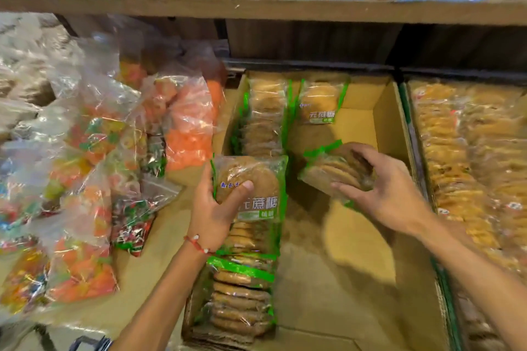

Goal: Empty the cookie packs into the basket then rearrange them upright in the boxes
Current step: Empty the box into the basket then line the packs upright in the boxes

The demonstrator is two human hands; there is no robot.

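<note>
A cardboard box (390, 111) sits open on the shelf in front of me. A row of green-edged cookie packs (265, 120) stands along its left wall, and one pack (320, 102) leans upright at the back. My left hand (212, 208) grips a cookie pack (256, 179) held upright over the left row. My right hand (387, 188) holds a tilted stack of cookie packs (330, 171) above the box's bare middle. More packs (242, 293) lie in the row near me. No basket is in view.
Clear bags of orange and mixed candy (94, 151) pile up to the left of the box. A second box full of red-labelled cookie packs (467, 151) stands on the right. A wooden shelf (256, 8) with price tags runs overhead.
</note>
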